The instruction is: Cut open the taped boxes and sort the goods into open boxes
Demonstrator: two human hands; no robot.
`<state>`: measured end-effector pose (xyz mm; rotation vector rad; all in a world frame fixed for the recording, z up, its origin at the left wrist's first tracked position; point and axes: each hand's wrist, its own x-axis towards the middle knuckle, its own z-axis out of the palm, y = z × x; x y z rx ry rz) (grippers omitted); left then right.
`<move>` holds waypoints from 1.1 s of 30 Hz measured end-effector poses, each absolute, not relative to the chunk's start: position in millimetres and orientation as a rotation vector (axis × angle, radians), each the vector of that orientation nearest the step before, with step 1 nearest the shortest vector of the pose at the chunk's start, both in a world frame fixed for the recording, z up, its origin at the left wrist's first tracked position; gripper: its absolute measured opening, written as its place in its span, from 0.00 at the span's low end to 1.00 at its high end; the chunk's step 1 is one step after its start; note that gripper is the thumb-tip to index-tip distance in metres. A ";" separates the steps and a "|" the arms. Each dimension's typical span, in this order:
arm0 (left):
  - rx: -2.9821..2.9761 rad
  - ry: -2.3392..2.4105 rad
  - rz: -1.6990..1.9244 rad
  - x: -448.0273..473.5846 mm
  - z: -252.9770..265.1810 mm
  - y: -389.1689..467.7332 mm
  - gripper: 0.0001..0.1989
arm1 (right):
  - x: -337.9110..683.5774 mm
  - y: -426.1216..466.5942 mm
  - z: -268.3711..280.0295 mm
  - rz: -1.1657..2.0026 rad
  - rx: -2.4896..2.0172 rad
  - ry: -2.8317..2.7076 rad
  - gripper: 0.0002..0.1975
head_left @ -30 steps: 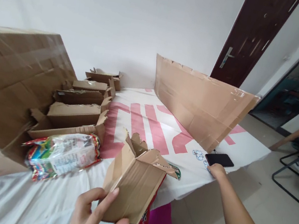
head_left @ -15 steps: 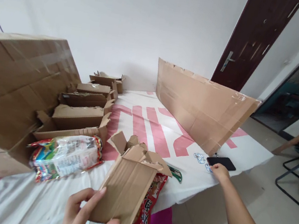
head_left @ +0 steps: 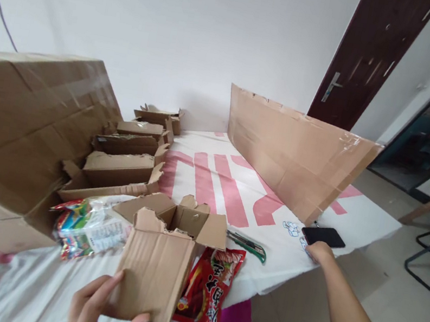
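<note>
The left hand (head_left: 94, 311) supports the small box (head_left: 153, 271) at its lower left corner, fingers on the side and thumb, spread well apart from them, at the bottom edge. The box stands at the near edge of the table (head_left: 35, 296), flaps open. The right hand (head_left: 318, 251) is at the near edge of the phone (head_left: 326, 236). Its fingertips are largely hidden; whether they pinch the phone or only touch it cannot be told.

Likely faults and causes:

1. Box slips or tips. Cause: one-handed hold at a single corner; the right side has no support.

2. Red bag (head_left: 205, 291) falls. Cause: it lies just beside the box and appears to reach past the table edge; a sideways push from the box could dislodge it.

3. Cut or snag. Cause: the box cutter (head_left: 252, 248) lies near the right flap, with its narrow end toward the box. Whether the blade is out cannot be told.

4. Phone is knocked off. Cause: it rests near the table edge; a careless pull could carry it over.

5. Colorful bag (head_left: 92, 228) is crushed. Cause: the left flap overlaps it in view; contact cannot be confirmed.
</note>
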<state>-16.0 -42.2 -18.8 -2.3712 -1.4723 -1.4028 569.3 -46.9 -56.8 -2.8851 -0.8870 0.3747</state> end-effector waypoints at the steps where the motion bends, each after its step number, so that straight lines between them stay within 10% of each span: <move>1: -2.368 -1.486 -1.402 -16.6 -20.2 -42.0 0.35 | 566.3 -48.8 -54.1 0.336 -2.894 -0.887 0.17; 12: -2.371 -2.107 -1.686 -53.8 -52.0 -62.4 0.37 | 505.3 -42.9 -73.1 -0.122 -1.947 -1.523 0.18; 16: -2.360 -2.280 -1.591 -52.8 -61.4 -67.6 0.51 | 431.4 -34.4 -72.8 0.108 -1.619 -1.738 0.17; 33: -1.560 -2.342 -1.829 -132.3 -82.3 -16.9 0.30 | 186.8 -9.3 -17.6 0.950 -1.095 -2.377 0.35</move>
